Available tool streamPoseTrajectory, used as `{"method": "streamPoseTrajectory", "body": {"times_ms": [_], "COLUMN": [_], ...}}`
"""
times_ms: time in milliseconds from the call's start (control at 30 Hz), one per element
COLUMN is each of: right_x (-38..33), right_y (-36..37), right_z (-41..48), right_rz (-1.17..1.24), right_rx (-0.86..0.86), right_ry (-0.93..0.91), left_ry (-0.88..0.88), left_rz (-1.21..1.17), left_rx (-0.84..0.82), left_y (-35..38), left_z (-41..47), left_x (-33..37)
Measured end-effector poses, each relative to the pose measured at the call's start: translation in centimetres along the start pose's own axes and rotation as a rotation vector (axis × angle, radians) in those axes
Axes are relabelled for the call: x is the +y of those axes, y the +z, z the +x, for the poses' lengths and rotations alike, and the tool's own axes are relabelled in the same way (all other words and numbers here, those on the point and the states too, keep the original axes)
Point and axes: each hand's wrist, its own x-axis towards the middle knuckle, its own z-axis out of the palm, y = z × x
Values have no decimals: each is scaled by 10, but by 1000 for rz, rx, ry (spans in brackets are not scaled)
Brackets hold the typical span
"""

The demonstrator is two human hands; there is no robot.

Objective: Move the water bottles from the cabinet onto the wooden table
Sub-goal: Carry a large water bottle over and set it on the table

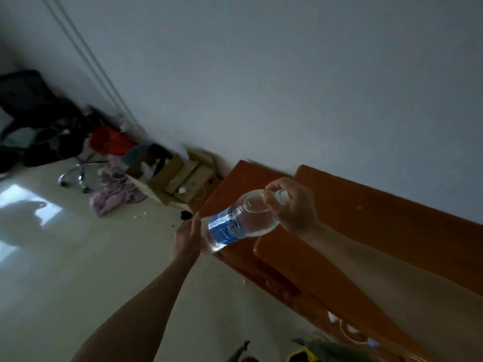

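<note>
A clear water bottle [236,222] with a blue label hangs tilted in the air in front of orange-brown wooden furniture [366,231] that stands against the wall. My right hand [292,205] grips the bottle's neck and cap end, fingers curled round it. My left hand [187,237] supports the bottle's base from below and the left, with straight fingers against it. The view is strongly tilted and dim. Whether this furniture is the cabinet or the table cannot be told.
Open cardboard boxes [180,176], a purple cloth [115,194] and red fabric [112,142] lie on the pale floor by the wall. A dark office chair [34,113] stands at far left. Small items lie at the bottom edge.
</note>
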Motion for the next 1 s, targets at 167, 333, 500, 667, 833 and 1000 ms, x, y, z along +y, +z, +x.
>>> {"method": "streamPoseTrajectory", "body": {"times_ms": [167,333,500,667,833,1000], "right_x": [-114,-229,-327,-404,-507,-612], "right_y": [101,207,308,406,545,648], "right_z": [-23,-50,-68,-91,-119,-149], "right_rz": [88,178,242,362,443,519], "right_rx": [-112,-289,-488,-630,-849,-1033], "right_ry": [-110,-251,-388,-486,-579,-673], "left_ry": [-120,-268,-434,-612,-775,-934], "left_rz": [24,12,-47,-119,-123,-200], "left_rx": [161,303,450,570,773,952], "left_y": [-132,-261,-352,-420,-513,-588], "left_z": [-6,-29,-47,-60,-59,-71], "left_x": [-108,-210,-294,-374,-458,-518]}}
